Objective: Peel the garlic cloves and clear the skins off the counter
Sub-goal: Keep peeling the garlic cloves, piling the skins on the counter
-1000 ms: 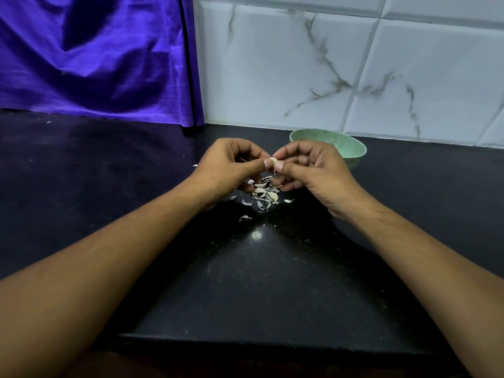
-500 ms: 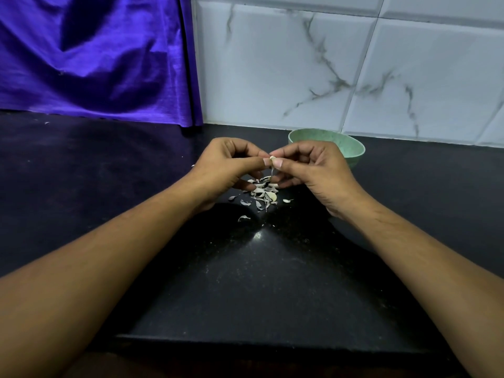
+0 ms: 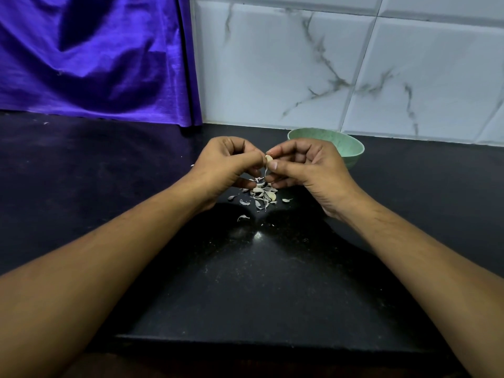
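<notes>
**Upper left of the frame:** a purple cloth [image 3: 90, 58] is hanging down to the back edge of the black desk [image 3: 81, 173].

**Centre, left of the midline:** the left hand [image 3: 223, 165] is hovering above the desk with its fingers curled. Its thumb and forefinger are pinching a clove [image 3: 269, 159] from the left side.

**Centre:** the clove is sitting off the desk, between the two hands, and a thin strip [image 3: 266, 171] of skin is hanging down from it. Directly below, a heap of skins [image 3: 261, 195] is lying on the desk, partly under the fingers of both hands. A few loose pieces are lying scattered toward the lower edge of the frame. A small glint [image 3: 257, 235] of light is showing on the desk below them.

**Right of the midline:** the right hand [image 3: 313, 170] is gripping the same clove from the right side. Its thumb and forefinger are pressing on the clove and the other fingers are curling inward. Just behind this hand a green bowl [image 3: 351, 151] is standing on the desk, partly hidden by the knuckles. What it is holding cannot be told.

**Upper right:** white marbled tiles [image 3: 272, 64] are covering the wall behind the desk.
</notes>
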Available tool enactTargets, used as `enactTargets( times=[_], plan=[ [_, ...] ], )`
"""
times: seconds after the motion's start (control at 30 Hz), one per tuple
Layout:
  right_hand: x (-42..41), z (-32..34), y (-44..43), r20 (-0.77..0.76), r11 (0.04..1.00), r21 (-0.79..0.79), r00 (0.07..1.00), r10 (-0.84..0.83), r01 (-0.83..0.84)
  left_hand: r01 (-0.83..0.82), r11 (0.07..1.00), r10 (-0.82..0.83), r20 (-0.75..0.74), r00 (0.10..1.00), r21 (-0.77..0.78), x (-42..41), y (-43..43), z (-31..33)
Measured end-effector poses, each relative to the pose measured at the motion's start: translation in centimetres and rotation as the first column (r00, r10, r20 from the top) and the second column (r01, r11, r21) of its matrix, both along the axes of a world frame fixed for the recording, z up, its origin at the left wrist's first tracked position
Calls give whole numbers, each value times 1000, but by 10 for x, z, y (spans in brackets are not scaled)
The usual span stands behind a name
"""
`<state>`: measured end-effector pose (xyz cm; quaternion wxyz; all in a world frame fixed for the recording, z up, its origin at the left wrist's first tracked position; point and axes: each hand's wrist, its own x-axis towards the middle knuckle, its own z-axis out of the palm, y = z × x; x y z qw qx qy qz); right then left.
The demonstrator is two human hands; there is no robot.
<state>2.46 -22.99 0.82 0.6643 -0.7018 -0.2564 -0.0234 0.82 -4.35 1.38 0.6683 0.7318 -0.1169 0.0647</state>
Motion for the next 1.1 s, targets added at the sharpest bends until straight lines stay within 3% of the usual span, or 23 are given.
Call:
enactTargets(
  times=[0.27, 0.47, 1.1],
  plan=[
    [-3, 5, 1, -55, 995, 99, 998, 24, -19, 0, 1000, 0, -20, 1000, 17, 0, -1, 1],
    [-1, 17, -7, -73, 950, 313, 997, 34, -9, -64, 998, 65, -43, 997, 28, 7, 6, -1],
    [2, 9, -8, -118, 993, 115, 993, -7, 21, 40, 989, -50, 64, 997, 143, 0, 4, 2]
  ],
)
